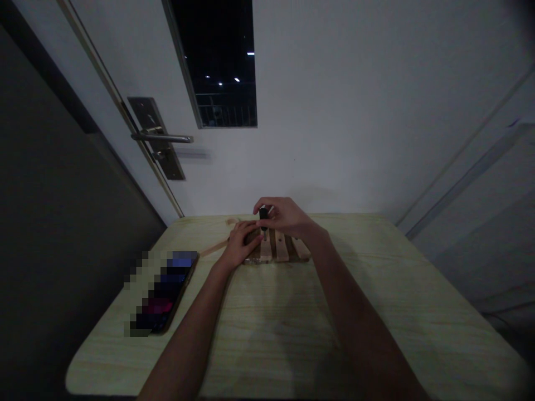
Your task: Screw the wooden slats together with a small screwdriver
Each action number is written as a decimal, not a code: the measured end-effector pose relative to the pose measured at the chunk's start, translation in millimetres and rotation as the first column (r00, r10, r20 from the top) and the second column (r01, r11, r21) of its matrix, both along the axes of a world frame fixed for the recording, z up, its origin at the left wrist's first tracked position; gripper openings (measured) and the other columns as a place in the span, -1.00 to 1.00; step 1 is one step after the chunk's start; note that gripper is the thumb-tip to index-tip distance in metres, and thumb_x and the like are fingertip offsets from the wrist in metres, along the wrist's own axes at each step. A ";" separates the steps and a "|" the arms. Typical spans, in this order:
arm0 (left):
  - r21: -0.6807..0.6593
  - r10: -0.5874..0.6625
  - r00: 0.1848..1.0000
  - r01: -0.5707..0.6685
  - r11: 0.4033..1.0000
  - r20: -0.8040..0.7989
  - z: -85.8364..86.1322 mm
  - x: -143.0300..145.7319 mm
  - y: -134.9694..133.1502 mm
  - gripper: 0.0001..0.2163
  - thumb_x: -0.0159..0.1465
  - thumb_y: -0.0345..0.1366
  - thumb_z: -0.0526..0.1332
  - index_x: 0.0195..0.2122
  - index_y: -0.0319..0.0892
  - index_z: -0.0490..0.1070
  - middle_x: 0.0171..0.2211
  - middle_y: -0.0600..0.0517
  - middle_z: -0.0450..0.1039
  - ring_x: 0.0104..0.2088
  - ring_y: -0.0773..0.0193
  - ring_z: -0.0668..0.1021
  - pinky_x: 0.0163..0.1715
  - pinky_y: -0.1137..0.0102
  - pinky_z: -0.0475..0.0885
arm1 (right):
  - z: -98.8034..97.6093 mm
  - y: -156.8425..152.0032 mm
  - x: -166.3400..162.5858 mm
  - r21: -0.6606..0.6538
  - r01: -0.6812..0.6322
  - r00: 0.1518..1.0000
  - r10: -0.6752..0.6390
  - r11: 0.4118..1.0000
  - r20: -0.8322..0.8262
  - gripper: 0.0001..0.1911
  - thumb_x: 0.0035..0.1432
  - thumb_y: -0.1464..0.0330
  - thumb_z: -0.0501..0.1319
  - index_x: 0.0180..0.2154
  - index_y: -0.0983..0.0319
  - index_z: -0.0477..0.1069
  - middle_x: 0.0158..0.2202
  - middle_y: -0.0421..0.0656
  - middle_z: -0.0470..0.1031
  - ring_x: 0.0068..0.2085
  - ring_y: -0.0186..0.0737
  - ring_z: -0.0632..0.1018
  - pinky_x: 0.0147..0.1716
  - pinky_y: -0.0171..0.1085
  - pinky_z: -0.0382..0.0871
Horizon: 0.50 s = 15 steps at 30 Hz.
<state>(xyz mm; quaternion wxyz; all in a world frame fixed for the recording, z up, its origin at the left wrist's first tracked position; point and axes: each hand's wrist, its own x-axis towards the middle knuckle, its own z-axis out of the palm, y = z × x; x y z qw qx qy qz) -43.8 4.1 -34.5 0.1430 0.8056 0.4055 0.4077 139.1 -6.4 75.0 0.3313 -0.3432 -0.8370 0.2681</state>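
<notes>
Table (259,345): pale wood-grain top, rounded front corners. Phone (180,281): flat, dark, glossy, on the table beside the left forearm; partly masked by pixelation. Left hand (241,244): laid over the left end of the workpiece, fingers extended and unclenched, thumb pointing toward the screwdriver. Wooden bars (282,252): pale, flat, side by side on a brown base (253,258), at the table's far half; a dark round spot shows on the middle one. Right hand (285,215): fingertips grasping the upright screwdriver (263,214), black handle, metal shaft, tip at the left bar; exact contact too small to confirm. The hands obstruct the base's rear. Thin wooden strip (214,247): left of the left hand. Beyond: white door (334,122), metal lever handle (167,137), dark narrow window (225,55).
</notes>
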 end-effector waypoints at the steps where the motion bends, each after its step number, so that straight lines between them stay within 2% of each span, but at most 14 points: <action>1: -0.004 0.001 1.000 -0.001 1.000 -0.003 0.1 0.1 -0.1 -0.70 0.23 -0.15 0.17 -0.05 -0.12 0.42 -0.04 -0.06 0.42 0.00 0.09 0.39 0.04 0.10 0.29 | 0.4 -0.5 -1.3 0.034 0.014 1.000 -0.015 0.999 0.019 -0.86 0.00 0.40 0.22 -0.32 0.26 0.38 -0.42 -0.23 0.39 -0.39 -0.38 0.39 -0.35 -0.35 0.25; 4: -0.004 -0.002 1.000 0.002 1.000 -0.004 0.3 0.2 -0.1 -0.71 0.23 -0.16 0.18 -0.06 -0.13 0.43 -0.04 -0.07 0.42 -0.01 0.09 0.39 0.03 0.10 0.30 | 0.6 -2.1 -5.8 0.114 0.079 0.994 -0.086 0.990 0.064 -0.93 -0.01 0.44 0.19 -0.39 0.25 0.32 -0.36 -0.17 0.39 -0.30 -0.33 0.39 -0.27 -0.33 0.24; 10: 0.022 -0.013 1.000 0.014 1.000 -0.004 -0.9 -0.5 1.1 -0.71 0.23 -0.15 0.17 -0.04 -0.09 0.42 -0.01 -0.05 0.41 0.03 0.10 0.39 0.05 0.09 0.28 | 0.6 -7.5 -8.4 -0.008 0.034 0.993 -0.033 0.999 0.114 -0.87 0.01 0.49 0.09 -0.33 0.20 0.26 -0.36 -0.21 0.39 -0.34 -0.34 0.36 -0.33 -0.36 0.20; 15: 0.024 0.009 1.000 -0.009 1.000 -0.012 -3.6 -1.3 2.1 -0.71 0.23 -0.16 0.18 -0.06 -0.12 0.44 -0.01 -0.07 0.41 0.03 0.08 0.39 0.05 0.10 0.28 | 0.6 -9.1 -5.7 -0.053 0.015 0.987 -0.007 0.998 0.160 -0.77 -0.02 0.55 0.05 -0.28 0.19 0.25 -0.38 -0.23 0.38 -0.38 -0.37 0.34 -0.40 -0.38 0.17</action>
